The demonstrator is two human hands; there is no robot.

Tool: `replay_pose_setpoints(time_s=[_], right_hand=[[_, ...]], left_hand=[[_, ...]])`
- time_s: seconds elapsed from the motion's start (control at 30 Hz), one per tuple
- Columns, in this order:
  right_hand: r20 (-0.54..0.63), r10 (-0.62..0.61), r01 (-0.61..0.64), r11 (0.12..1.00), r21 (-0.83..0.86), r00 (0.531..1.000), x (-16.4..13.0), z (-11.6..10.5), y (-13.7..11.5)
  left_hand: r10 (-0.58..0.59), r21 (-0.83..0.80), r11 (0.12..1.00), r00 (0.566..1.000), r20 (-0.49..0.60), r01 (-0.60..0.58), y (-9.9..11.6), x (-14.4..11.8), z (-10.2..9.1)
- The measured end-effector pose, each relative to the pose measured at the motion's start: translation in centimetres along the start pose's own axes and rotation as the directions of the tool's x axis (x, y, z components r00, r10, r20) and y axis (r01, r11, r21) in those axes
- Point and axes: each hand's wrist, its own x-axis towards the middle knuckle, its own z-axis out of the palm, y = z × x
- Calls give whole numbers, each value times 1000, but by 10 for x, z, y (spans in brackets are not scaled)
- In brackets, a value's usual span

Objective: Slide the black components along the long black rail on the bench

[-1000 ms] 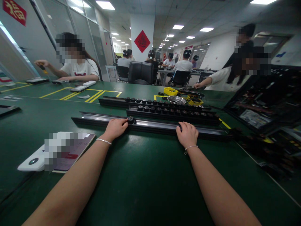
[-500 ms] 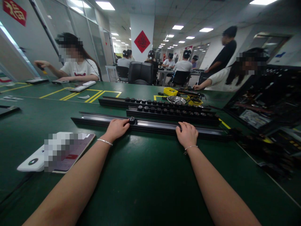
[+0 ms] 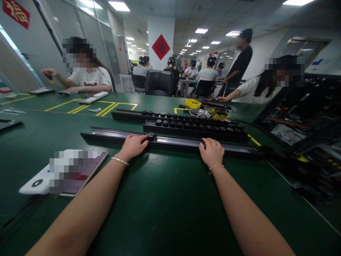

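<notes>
A long black rail (image 3: 176,142) lies across the green table (image 3: 165,199) in front of me. My left hand (image 3: 133,145) rests on its near edge, fingertips touching a small black round part (image 3: 151,136) that sits in the rail's groove. My right hand (image 3: 212,152) presses on the rail further right, fingers curled over its edge. Behind it lie two more black rails (image 3: 186,122), each carrying a row of several black round parts.
A white device and a phone (image 3: 64,170) lie at my left. Yellow bins (image 3: 193,103) and a metal bowl (image 3: 199,113) stand behind the rails. A dark crate of parts (image 3: 301,117) fills the right. Other people sit and stand around the tables.
My left hand and the small round part have slid slightly to the right along the rail. A standing person in black at the back right has walked leftward.
</notes>
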Motion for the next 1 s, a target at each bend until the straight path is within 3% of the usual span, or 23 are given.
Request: replay_pose_setpoints(time_s=[1.0], right_hand=[[-27,-6,7,1000,22,1000,0,1,0]], left_hand=[[13,-22,1000,1000,0,-13,6,-1,5]])
